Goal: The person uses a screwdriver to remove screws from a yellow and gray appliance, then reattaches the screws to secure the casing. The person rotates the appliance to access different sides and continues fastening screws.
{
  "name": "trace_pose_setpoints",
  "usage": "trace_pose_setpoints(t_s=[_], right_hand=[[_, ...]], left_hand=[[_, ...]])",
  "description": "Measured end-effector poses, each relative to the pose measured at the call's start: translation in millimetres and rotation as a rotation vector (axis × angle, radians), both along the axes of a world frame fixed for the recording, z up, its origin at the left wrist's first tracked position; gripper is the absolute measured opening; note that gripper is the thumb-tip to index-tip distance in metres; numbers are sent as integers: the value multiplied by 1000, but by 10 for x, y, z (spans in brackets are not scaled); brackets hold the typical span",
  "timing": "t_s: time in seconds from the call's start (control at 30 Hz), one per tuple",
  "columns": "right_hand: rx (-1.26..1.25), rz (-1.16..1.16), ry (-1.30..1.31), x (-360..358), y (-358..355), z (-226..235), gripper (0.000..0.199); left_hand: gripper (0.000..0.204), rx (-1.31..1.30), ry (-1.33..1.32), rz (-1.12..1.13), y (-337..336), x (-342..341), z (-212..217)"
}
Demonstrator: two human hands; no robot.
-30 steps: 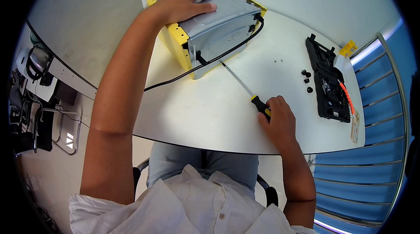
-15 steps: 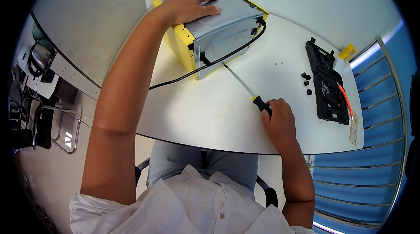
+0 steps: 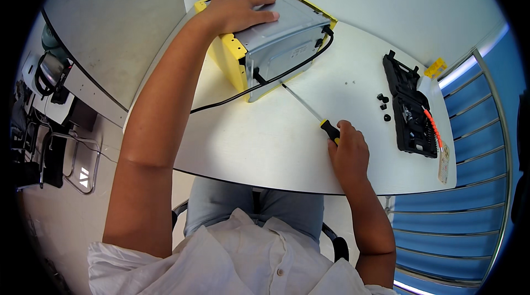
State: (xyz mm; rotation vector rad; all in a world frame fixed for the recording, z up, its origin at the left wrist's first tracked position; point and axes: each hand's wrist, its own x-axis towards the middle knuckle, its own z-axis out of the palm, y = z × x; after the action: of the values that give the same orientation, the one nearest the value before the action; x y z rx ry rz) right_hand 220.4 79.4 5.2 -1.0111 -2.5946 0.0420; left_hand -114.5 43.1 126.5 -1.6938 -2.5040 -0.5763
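- Yellow-and-grey appliance (image 3: 287, 25) on the far left part of the white table (image 3: 237, 140): a boxy body of what looks like sheet metal, probably fairly heavy and stiff, the bare panels smooth enough to slip under a palm. The body's outer sides seem the surest hold; the folded yellow rims may be sharp.
- Left hand (image 3: 240, 12): palm down on the grey upper panel toward its left side, fingers spread, pressing or resting and gripping nothing.
- Black cord (image 3: 292, 70): leaves the appliance's right corner and sweeps across its near face to the left; likely flexible, a poor place to pull.
- Screwdriver (image 3: 326, 126): right of the appliance, its tip by the panel's lower edge; whether they touch, I cannot tell. Rigid and light, I judge, best held by the thick handle.
- Right hand (image 3: 350, 154): near side, fingers closed round that handle.
- Small black pieces (image 3: 387, 118): farther right, beside the open black tool case (image 3: 401, 77); likely light and easily rolled.
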Motion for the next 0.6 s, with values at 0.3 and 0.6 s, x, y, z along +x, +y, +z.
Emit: trace_pose_setpoints(t_s=[0.3, 0.6], right_hand=[[-145, 75, -20, 66, 12, 109, 35], [-230, 60, 35, 63, -11, 110, 35]], left_hand=[[65, 35, 29, -33, 30, -61, -60], [63, 27, -24, -63, 11, -11, -11]])
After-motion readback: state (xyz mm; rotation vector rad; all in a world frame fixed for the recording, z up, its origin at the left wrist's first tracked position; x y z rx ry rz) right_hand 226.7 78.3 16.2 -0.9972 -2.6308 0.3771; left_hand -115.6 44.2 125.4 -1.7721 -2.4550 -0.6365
